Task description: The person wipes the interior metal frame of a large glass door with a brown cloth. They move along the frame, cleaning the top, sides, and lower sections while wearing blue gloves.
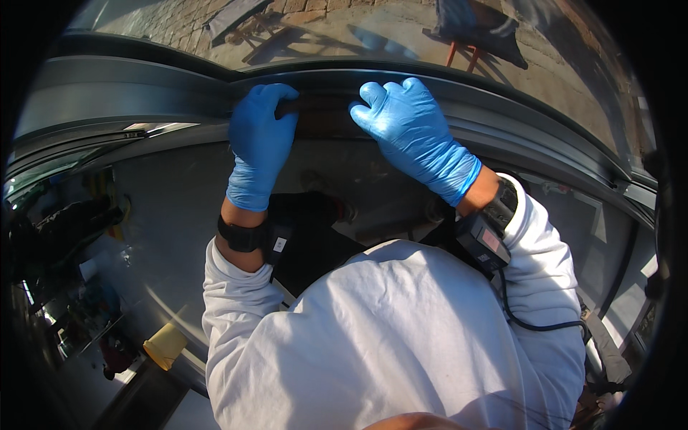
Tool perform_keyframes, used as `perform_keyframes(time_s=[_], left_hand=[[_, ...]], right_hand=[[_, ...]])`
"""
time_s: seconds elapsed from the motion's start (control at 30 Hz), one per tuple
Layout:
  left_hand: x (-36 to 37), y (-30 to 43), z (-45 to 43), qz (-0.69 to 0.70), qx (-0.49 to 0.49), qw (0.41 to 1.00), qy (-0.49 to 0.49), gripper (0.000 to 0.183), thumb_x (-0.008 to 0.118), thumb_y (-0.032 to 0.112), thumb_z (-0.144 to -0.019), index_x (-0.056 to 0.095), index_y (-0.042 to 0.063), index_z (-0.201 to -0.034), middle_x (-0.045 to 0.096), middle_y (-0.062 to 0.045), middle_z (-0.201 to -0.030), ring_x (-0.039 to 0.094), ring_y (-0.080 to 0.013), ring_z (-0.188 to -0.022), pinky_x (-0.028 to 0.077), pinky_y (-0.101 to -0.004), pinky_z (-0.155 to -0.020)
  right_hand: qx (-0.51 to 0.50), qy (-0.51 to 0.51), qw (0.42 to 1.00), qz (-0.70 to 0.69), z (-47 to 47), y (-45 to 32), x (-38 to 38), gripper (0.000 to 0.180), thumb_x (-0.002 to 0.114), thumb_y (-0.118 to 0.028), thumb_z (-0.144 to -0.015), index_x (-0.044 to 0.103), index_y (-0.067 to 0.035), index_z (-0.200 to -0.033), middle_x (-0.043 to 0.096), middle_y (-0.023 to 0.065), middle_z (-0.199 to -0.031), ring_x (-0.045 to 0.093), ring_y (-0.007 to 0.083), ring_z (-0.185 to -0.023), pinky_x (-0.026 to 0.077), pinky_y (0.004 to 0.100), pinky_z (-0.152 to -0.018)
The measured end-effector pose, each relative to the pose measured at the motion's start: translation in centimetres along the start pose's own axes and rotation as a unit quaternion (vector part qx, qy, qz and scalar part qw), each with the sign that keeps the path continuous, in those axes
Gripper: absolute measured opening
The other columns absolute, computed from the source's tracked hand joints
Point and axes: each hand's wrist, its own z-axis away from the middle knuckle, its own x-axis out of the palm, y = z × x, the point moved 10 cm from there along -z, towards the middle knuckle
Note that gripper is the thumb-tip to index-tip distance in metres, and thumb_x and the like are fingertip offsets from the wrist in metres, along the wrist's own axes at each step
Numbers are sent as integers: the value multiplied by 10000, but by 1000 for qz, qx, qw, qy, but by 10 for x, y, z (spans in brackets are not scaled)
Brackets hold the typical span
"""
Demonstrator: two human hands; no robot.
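My left hand (263, 137), in a blue disposable glove, is at the inner edge of a grey metal window frame (134, 88). Its fingers curl forward, and a dark gap shows beside the thumb. To the right, my right hand (414, 131) wears a matching glove, with its fingers bent in towards the palm over the frame's sill rail (484, 123). Between the hands lies a dark brown strip (325, 110) in shadow; whether either hand grips it is hidden by the curled fingers. Beyond them rises a glass pane (344, 32).
Through the glass show brick paving (306, 6) and a dark cushion-like thing (478, 29) on red legs. A yellow bucket (165, 345) is at lower left, near dark clutter (70, 231). A black cable (543, 325) runs from a box (484, 242) at my right wrist.
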Motion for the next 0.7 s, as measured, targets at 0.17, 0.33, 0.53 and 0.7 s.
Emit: perform_keyframes(time_s=[0.17,0.33,0.53,0.7], left_hand=[[0,19,1,87,111,990,-15,265,632,-39,-733,728,95,-941,663,-116,-939,648,-311,-883,528,-385,-792],[-4,34,2,-11,170,985,-39,304,614,-52,-681,730,86,-925,653,-111,-945,638,-313,-905,518,-393,-813],[-15,30,3,-37,149,988,-7,264,667,9,-709,722,88,-955,655,-109,-961,641,-315,-885,524,-402,-797],[-17,6,8,14,75,996,-35,239,742,101,-777,710,90,-1013,661,-115,-984,643,-313,-907,534,-396,-796]], right_hand=[[88,-135,984,-73,-9,0,24,77,624,-72,-781,654,-26,-834,612,171,-818,624,280,-681,498,388,-575],[151,-208,960,-108,-18,4,33,132,632,-136,-782,670,-10,-780,633,205,-782,653,316,-682,536,412,-597],[197,-357,888,-214,-25,9,56,175,598,-149,-809,694,-3,-792,661,195,-774,670,349,-710,565,426,-657],[159,-352,898,-211,-44,-9,60,207,595,-149,-811,706,25,-797,669,208,-772,677,366,-739,569,427,-674]])
